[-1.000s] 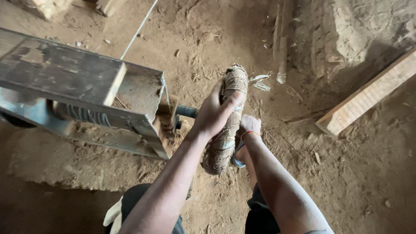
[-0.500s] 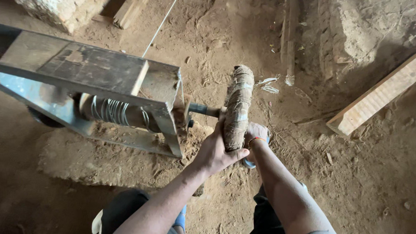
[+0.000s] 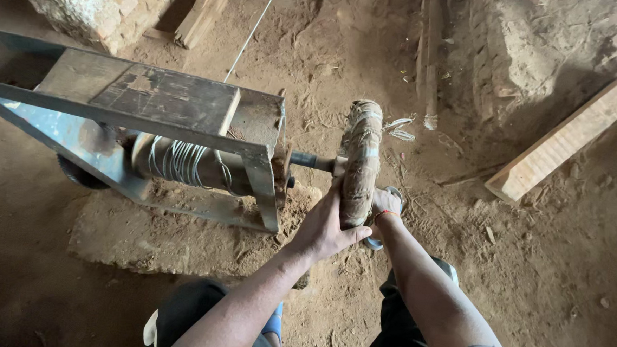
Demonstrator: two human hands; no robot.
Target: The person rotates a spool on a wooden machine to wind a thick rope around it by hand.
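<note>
My knees and dark trousers [image 3: 413, 334] at the bottom, both arms reaching forward. My left hand [image 3: 323, 227] wraps the near rim of the rag-bound crank wheel [image 3: 360, 162], fingers curled tight on the wrapping, thumb on its right side. My right hand [image 3: 386, 202] sits behind the wheel's lower edge, mostly hidden; looks closed on a handle there but I cannot tell for sure. Wheel stands upright on a short axle [image 3: 313, 161] running left into the metal frame [image 3: 150, 109]. Inside the frame the drum [image 3: 182, 163] carries only a few turns of wire [image 3: 175, 161], most of it bare, so I judge winding is early, plenty left. Thin wire line [image 3: 253, 30] runs off taut to the top. Further out: wooden plank [image 3: 571, 138] at right, brick block [image 3: 92, 4] top left, dirt floor [image 3: 528, 276] all around
</note>
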